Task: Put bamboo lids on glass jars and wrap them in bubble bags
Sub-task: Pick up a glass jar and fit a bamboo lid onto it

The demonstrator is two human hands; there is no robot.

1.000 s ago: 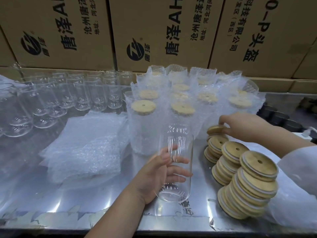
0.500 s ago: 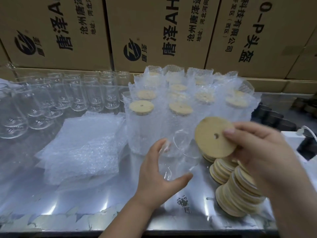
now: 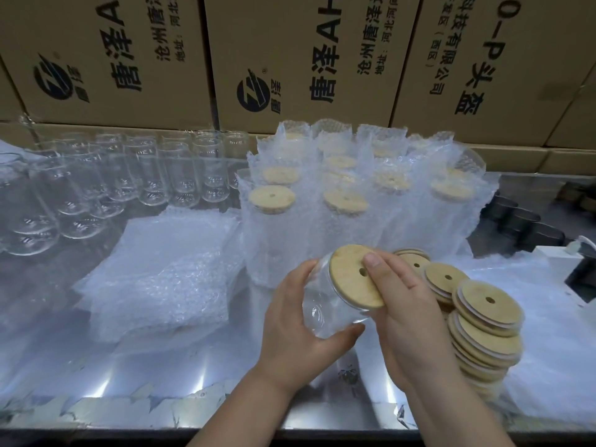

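the left hand (image 3: 300,321) curls round the tilted glass jar (image 3: 329,304) above the table, the right hand (image 3: 409,304) pinches the bamboo lid (image 3: 353,275) against its mouth — pressed off-square, the lid could jam or the slick jar slip.

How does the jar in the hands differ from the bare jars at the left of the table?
The held jar is tilted; the bare jars stand upright on the table. The held jar has a bamboo lid at its mouth; the bare jars are open, without lids. The left hand grips the held jar and the right hand holds its lid; nothing touches the bare jars. Both are clear glass and unwrapped.
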